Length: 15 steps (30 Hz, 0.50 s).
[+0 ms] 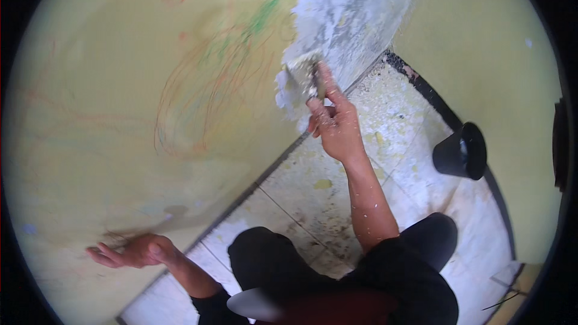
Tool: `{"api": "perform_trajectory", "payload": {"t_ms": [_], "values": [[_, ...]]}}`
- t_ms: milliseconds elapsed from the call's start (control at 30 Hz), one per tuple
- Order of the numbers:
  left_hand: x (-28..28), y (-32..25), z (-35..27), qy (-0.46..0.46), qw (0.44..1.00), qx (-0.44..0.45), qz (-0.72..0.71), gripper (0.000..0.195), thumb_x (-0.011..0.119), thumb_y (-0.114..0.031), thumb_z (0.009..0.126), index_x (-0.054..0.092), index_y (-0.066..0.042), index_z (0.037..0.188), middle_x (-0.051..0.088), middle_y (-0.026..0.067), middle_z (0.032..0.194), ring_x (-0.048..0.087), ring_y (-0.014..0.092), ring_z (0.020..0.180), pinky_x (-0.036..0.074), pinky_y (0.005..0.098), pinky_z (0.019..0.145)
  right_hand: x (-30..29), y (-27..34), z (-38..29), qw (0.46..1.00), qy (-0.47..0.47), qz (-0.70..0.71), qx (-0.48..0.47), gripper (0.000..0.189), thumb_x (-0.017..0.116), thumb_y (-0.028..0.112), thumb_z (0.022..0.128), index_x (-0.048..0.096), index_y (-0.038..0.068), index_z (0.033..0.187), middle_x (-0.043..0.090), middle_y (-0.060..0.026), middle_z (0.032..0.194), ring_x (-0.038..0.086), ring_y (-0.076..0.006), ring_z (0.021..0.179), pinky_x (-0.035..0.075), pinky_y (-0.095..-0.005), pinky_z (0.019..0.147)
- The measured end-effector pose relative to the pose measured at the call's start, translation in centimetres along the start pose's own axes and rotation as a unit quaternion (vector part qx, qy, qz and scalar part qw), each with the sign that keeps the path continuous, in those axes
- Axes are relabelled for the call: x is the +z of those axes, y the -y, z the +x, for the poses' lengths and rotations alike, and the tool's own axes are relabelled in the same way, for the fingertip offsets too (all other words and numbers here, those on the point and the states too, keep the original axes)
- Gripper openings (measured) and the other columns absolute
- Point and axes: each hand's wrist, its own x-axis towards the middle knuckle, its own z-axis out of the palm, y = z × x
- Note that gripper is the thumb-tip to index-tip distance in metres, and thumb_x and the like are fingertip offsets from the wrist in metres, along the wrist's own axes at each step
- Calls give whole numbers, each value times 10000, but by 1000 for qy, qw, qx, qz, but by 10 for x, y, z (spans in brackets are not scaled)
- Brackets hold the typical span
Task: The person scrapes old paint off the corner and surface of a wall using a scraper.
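Note:
My right hand (336, 122) grips a scraper (305, 70) whose wide blade is covered in pale flakes. The blade lies against the yellow-green painted wall (113, 76), at the ragged border of a stripped white and grey patch (352, 13). Dust and paint crumbs cling to the fingers and forearm. At the lower left, my left hand (135, 251) is beside the same wall with its fingers apart and nothing in it. Whether it touches the wall I cannot tell. Orange and green scribbles (226, 67) mark the paint left of the scraper.
White floor tiles (289, 171) are strewn with paint flakes. A black bucket-like container (458, 152) stands by the right wall (478, 54). Dark skirting (426, 88) edges that wall. My bent knees (266, 253) are below. A dark object (560, 144) shows at the far right.

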Motion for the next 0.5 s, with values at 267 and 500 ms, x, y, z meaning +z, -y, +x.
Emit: {"api": "perform_trajectory", "payload": {"t_ms": [267, 500], "values": [[4, -7, -3, 32, 999, 5, 17, 843, 468, -674, 914, 434, -41, 1469, 202, 201, 1584, 150, 363, 1482, 256, 597, 1133, 42, -85, -45, 986, -94, -59, -124, 501, 599, 133, 960, 499, 132, 1451, 629, -200, 939, 597, -385, 797, 496, -414, 714], [7, -1, -6, 26, 997, 22, 73, 837, 479, -671, 901, 461, -52, 1463, 222, 217, 1586, 165, 366, 1479, 244, 602, 1126, 44, -43, -27, 985, -84, -48, -140, 567, 642, 119, 914, 491, 182, 1457, 653, -195, 935, 623, -392, 794, 506, -475, 692]]}}
